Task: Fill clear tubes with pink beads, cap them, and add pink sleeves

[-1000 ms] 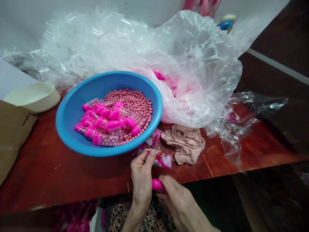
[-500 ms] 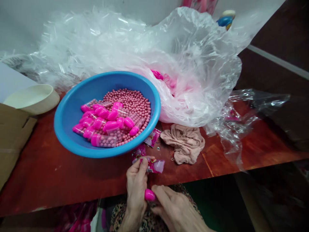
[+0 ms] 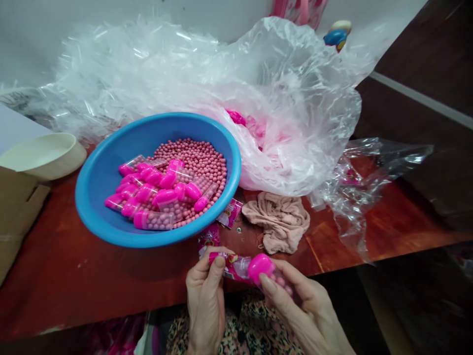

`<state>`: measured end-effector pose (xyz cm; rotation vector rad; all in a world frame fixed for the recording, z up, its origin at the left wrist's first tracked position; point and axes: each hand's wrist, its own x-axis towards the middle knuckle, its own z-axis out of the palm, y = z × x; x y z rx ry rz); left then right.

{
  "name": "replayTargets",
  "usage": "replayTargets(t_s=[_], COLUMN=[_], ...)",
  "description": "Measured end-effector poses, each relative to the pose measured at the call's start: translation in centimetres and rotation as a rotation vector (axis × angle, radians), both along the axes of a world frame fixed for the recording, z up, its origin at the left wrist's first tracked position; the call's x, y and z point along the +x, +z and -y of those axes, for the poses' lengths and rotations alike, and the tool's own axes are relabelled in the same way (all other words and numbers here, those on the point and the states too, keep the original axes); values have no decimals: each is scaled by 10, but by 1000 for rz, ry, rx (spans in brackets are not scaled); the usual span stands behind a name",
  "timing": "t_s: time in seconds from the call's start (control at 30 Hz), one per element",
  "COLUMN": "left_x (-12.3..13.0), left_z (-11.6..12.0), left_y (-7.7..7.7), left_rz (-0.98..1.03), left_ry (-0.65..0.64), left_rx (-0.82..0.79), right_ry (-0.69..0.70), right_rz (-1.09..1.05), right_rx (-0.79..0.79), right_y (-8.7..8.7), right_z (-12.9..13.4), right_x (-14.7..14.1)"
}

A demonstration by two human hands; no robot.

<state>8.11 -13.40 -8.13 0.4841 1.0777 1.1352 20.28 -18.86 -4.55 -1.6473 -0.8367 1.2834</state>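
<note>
My left hand pinches a small printed pink wrapper between thumb and fingers, just over the table's front edge. Its other end points right and looks partly clear. In my right hand is a clear tube with a bright pink cap, filled with pink beads. The cap faces the wrapper's right end, very close to it; I cannot tell whether they touch. Beyond the hands, a blue basin holds loose pink beads and several pink-capped tubes lying on them.
More printed wrappers lie beside the basin, near a crumpled beige cloth. A large plastic bag with pink pieces and a heap of clear plastic fill the back. At left stand a cream bowl and cardboard.
My right hand has risen from below the left wrist, bringing the pink-capped tube up to the wrapper's right end. My left hand keeps its pinch on the wrapper. The view has shifted slightly.
</note>
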Motion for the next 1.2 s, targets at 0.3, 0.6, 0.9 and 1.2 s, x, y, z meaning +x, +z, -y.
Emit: replayTargets(t_s=[0.3, 0.6, 0.9, 1.2], left_x=[-1, 0, 4, 14], left_z=[8, 4, -1, 11], left_y=[-8, -5, -1, 5], left_rz=[-142, -76, 58, 178], left_ry=[-20, -37, 31, -153], left_rx=[72, 18, -35, -245], right_ry=[104, 135, 126, 206], right_rz=[4, -147, 332, 393], right_rx=[0, 0, 110, 350], right_y=[0, -5, -33, -40], right_z=[1, -8, 1, 2], right_x=[2, 7, 7, -1])
